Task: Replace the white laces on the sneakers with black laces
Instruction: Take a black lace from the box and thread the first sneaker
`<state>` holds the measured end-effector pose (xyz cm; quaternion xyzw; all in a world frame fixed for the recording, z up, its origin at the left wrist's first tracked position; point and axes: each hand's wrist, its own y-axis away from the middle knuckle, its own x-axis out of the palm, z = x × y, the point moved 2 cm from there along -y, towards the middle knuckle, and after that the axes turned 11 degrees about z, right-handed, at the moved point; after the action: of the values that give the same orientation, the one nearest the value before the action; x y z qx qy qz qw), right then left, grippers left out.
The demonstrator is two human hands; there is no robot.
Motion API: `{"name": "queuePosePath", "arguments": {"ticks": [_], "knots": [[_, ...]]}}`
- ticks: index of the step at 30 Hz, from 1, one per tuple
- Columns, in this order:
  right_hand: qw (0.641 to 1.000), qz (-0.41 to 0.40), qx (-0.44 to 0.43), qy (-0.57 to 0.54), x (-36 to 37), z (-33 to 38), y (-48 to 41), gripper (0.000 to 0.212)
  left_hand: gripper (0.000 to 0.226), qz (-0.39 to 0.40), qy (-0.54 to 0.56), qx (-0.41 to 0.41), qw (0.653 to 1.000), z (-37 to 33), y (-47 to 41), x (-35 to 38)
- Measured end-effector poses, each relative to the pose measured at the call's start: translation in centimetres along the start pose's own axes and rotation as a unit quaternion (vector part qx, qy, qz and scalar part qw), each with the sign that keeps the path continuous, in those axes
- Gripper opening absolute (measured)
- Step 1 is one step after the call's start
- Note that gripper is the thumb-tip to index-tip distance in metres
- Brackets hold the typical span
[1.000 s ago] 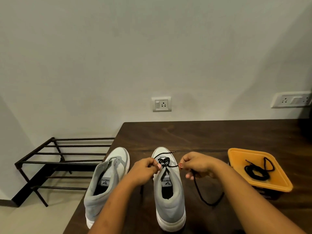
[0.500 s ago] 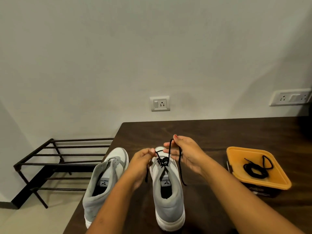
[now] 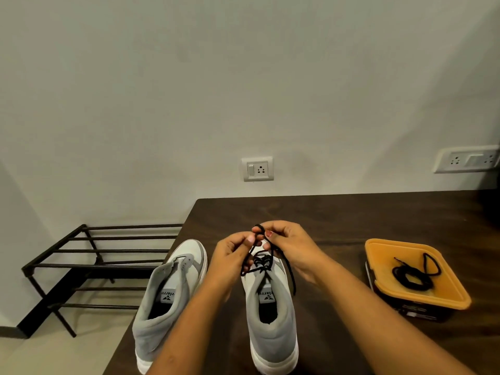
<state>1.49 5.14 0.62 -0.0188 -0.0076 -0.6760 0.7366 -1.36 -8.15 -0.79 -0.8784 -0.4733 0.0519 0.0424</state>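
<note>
Two grey-and-white sneakers stand heel-toward-me on the dark wooden table (image 3: 351,212). The right sneaker (image 3: 273,320) carries a black lace (image 3: 261,262) threaded through its eyelets. Above its toe my left hand (image 3: 232,253) and my right hand (image 3: 289,244) meet, both pinching the black lace, which forms a small loop between the fingertips. One loose end hangs down the shoe's right side. The left sneaker (image 3: 167,296) shows no lace and sits at the table's left edge.
An orange tub (image 3: 378,282) at the right holds a coiled spare black lace (image 3: 414,274). A black metal shoe rack (image 3: 89,263) stands on the floor left of the table. Wall sockets (image 3: 257,169) sit above the table's far edge.
My hands came together over the right sneaker's toe. The right hand, which had pulled the lace out to the side and then lifted it, now pinches a loop against the left hand's fingers.
</note>
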Motion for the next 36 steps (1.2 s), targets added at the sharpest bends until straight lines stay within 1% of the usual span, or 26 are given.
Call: {"name": "queuePosePath", "arguments": {"ticks": [4, 6, 9, 12, 14, 16, 20, 22, 26, 28, 30, 32, 34, 36], "knots": [[1.000, -0.030, 0.004, -0.003, -0.4, -0.3, 0.3, 0.023, 0.022, 0.017, 0.027, -0.008, 0.999, 0.0, 0.3, 0.2], [0.999, -0.046, 0.010, 0.014, -0.6, -0.5, 0.3, 0.019, 0.025, 0.025, 0.035, -0.006, 0.999, 0.1, 0.3, 0.2], [0.997, -0.058, 0.018, 0.041, -0.5, -0.9, 0.1, 0.015, 0.028, 0.036, 0.017, -0.012, 0.999, 0.2, 0.2, 0.1], [0.997, -0.056, 0.028, 0.054, -0.2, -1.0, -0.1, 0.014, 0.021, 0.060, -0.003, -0.009, 0.998, 0.2, 0.1, 0.2], [0.996, -0.039, 0.038, 0.066, -0.2, -1.0, -0.2, 0.012, 0.015, 0.074, -0.018, -0.002, 0.997, 0.1, 0.1, 0.3], [0.996, -0.006, 0.049, 0.072, -0.3, -1.0, -0.1, 0.015, 0.010, 0.070, -0.029, -0.016, 0.997, 0.4, 0.0, 0.1], [0.996, 0.050, 0.054, 0.047, -0.4, -0.7, 0.2, 0.025, 0.013, 0.007, -0.043, -0.048, 0.998, 1.5, -0.4, -0.4], [0.995, 0.054, 0.049, 0.064, -0.4, -0.6, 0.3, 0.022, 0.008, -0.008, -0.060, -0.052, 0.997, 1.9, -0.6, -0.4], [0.989, 0.002, 0.037, 0.144, -0.4, -1.1, -0.2, 0.008, 0.012, -0.014, -0.131, -0.031, 0.991, 2.4, -0.7, -0.1], [0.986, -0.034, 0.039, 0.160, -0.4, -1.3, -0.4, 0.010, 0.017, -0.020, -0.126, -0.016, 0.992, 2.4, -0.6, 0.2], [0.984, -0.079, 0.048, 0.155, -0.5, -1.4, -0.5, 0.017, 0.023, -0.019, -0.108, -0.005, 0.994, 2.3, -0.8, 0.2], [0.982, -0.113, 0.068, 0.135, -0.6, -1.7, -0.7, 0.021, 0.028, -0.001, -0.088, 0.006, 0.996, 2.2, -0.8, 0.1], [0.979, -0.140, 0.091, 0.118, -0.7, -2.1, -0.8, 0.020, 0.026, 0.028, -0.078, 0.014, 0.996, 2.1, -0.7, 0.0], [0.976, -0.151, 0.108, 0.110, -0.6, -2.4, -0.8, 0.014, 0.026, 0.029, -0.085, 0.022, 0.996, 2.1, -0.6, -0.1]]}}
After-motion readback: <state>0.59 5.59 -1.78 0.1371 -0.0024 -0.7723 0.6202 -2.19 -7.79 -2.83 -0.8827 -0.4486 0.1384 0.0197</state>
